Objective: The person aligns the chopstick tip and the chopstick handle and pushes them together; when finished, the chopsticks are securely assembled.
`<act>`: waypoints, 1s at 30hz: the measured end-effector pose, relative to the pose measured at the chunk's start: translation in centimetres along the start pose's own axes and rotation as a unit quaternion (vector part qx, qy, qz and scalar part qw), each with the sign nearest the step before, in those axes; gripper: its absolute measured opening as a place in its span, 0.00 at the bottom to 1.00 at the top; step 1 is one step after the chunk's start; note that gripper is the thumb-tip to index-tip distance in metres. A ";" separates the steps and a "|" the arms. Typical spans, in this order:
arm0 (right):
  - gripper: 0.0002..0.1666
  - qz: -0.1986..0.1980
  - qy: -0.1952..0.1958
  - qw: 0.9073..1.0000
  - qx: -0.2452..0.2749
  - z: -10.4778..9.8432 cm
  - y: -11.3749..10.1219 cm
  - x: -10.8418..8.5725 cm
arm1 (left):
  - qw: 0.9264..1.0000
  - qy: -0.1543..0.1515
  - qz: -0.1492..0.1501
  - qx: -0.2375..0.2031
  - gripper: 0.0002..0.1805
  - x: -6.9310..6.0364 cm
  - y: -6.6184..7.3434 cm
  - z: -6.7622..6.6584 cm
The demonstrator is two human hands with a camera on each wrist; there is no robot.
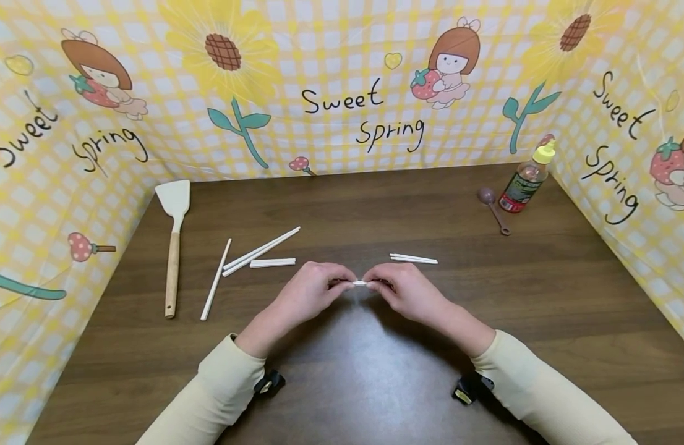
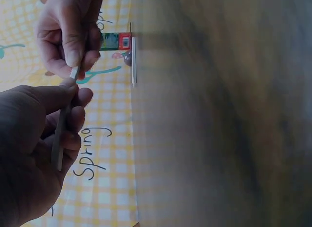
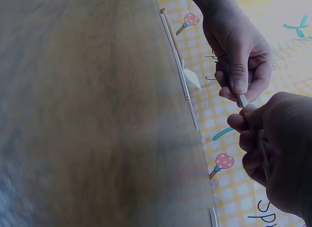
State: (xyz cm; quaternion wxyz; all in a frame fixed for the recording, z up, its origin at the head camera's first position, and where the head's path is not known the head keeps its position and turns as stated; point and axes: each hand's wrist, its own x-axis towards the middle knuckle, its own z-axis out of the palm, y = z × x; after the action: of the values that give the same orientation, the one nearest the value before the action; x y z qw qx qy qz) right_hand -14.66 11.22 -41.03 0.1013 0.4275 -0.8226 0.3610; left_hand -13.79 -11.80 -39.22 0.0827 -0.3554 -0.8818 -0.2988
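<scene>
Both hands meet above the middle of the table and hold one slim white stick (image 1: 359,283) between them. My left hand (image 1: 314,285) pinches its left part between thumb and fingers. On the other side, my right hand (image 1: 409,287) pinches it the same way, a small gap of stick showing between the fingertips. In the left wrist view the stick (image 2: 59,139) runs along the left palm; in the right wrist view the stick (image 3: 264,158) also extends into the right palm. Fingers hide much of it. Short white sticks (image 1: 413,259) lie just beyond the right hand.
Left of the hands lie a short white bundle (image 1: 273,263), longer white sticks (image 1: 264,249) and a single stick (image 1: 216,281). A wooden-handled spatula (image 1: 175,247) is farther left. Back right are a purplish spoon (image 1: 493,210) and a yellow-capped bottle (image 1: 524,182). Patterned cloth walls (image 1: 342,142) surround the table.
</scene>
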 end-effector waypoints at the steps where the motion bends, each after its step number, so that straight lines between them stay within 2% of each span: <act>1: 0.03 0.003 -0.001 1.000 -0.003 0.0 0.0 0.0 | 1.000 -0.003 -0.003 -0.002 0.02 0.0 -0.1 0.1; 6: 0.03 0.020 -0.007 1.000 -0.017 -0.1 0.0 0.1 | 1.000 0.002 -0.008 -0.018 0.03 0.1 -0.5 0.3; 11: 0.04 0.037 0.004 0.999 -0.014 -0.1 0.2 0.1 | 0.999 0.016 0.004 -0.030 0.03 0.1 -1.0 0.2; 19: 0.07 0.072 0.046 0.996 0.006 -0.4 0.5 0.3 | 0.999 0.030 -0.007 -0.028 0.06 0.0 -2.0 -0.5; 24: 0.12 0.117 0.075 0.990 0.013 -0.6 0.8 0.3 | 0.999 0.033 -0.016 -0.024 0.06 0.0 -2.6 -0.8; 30: 0.07 0.146 0.124 0.981 0.043 -1.0 0.9 0.4 | 0.998 0.048 -0.043 -0.010 0.03 -0.2 -3.5 -1.6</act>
State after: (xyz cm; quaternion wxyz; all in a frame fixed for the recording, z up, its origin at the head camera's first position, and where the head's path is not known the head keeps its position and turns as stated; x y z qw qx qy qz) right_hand -15.77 12.05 -40.59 0.1300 0.2586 -0.8412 0.4567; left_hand -16.10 -14.83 -39.58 0.1082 -0.3032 -0.8884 -0.3272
